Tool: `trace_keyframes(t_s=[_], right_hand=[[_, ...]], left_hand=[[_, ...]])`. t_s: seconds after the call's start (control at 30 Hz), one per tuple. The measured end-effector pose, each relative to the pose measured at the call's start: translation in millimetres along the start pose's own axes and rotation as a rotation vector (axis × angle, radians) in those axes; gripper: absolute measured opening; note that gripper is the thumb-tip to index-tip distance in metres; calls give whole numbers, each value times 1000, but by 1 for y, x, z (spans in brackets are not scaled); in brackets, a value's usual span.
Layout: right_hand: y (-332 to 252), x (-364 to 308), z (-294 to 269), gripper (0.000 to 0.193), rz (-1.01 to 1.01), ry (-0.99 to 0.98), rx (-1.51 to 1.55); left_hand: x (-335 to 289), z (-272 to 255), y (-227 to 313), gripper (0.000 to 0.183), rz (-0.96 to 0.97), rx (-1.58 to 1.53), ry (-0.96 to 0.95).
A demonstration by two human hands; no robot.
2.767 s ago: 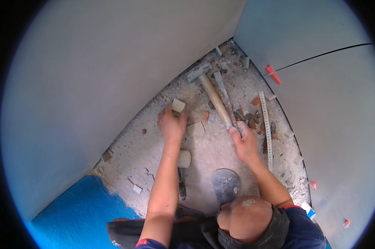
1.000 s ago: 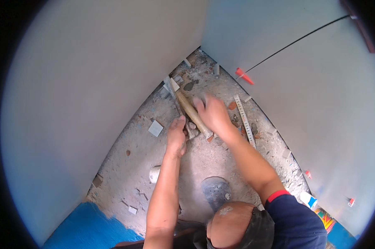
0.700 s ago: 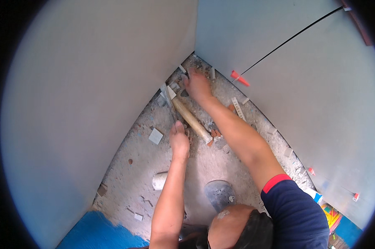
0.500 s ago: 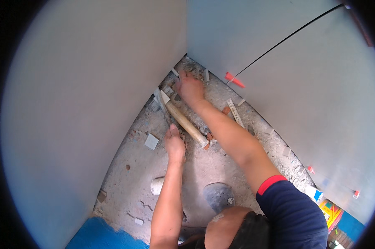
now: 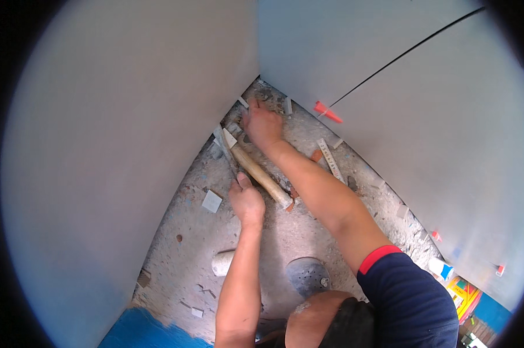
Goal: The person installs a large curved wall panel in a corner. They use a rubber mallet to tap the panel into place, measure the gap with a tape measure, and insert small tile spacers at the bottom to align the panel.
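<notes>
My left hand (image 5: 247, 200) is closed around the near end of a narrow grey flat bar (image 5: 227, 148). Its far end reaches the foot of the left wall. Alongside the bar lies a tool with a pale wooden handle (image 5: 259, 176), its head end among rubble and white tile pieces. My right hand (image 5: 263, 124) is down at the floor near the corner, fingers curled and pointing at a small pale strip (image 5: 243, 102) against the left wall. Whether those fingers hold anything is hidden.
Large grey panels (image 5: 140, 116) meet in the corner. Near the right one lie a folding ruler (image 5: 330, 158) and small spacer pieces (image 5: 338, 142); a red wedge (image 5: 328, 111) sits on it. A square tile piece (image 5: 212, 201) and a white cylinder (image 5: 222, 264) rest on the floor.
My left hand has turned slightly and shifted a little to the right, still on the bar. The right hand has barely moved, its fingertips a touch closer to the left wall.
</notes>
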State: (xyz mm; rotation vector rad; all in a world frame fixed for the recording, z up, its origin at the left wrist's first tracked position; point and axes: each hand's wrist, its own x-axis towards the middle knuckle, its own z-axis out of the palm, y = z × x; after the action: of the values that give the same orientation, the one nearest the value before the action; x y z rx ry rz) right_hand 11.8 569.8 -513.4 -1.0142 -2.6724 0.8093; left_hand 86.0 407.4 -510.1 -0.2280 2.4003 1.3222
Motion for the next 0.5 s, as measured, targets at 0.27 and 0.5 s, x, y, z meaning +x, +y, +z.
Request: trace_keyframes(t_s=[0.27, 0.5], right_hand=[[3, 0, 1, 41, 0, 24, 14], [6, 6, 2, 51, 24, -94, -73]], left_hand=[[-7, -2, 12, 50, -5, 67, -16], [-17, -9, 23, 56, 59, 127, -26]])
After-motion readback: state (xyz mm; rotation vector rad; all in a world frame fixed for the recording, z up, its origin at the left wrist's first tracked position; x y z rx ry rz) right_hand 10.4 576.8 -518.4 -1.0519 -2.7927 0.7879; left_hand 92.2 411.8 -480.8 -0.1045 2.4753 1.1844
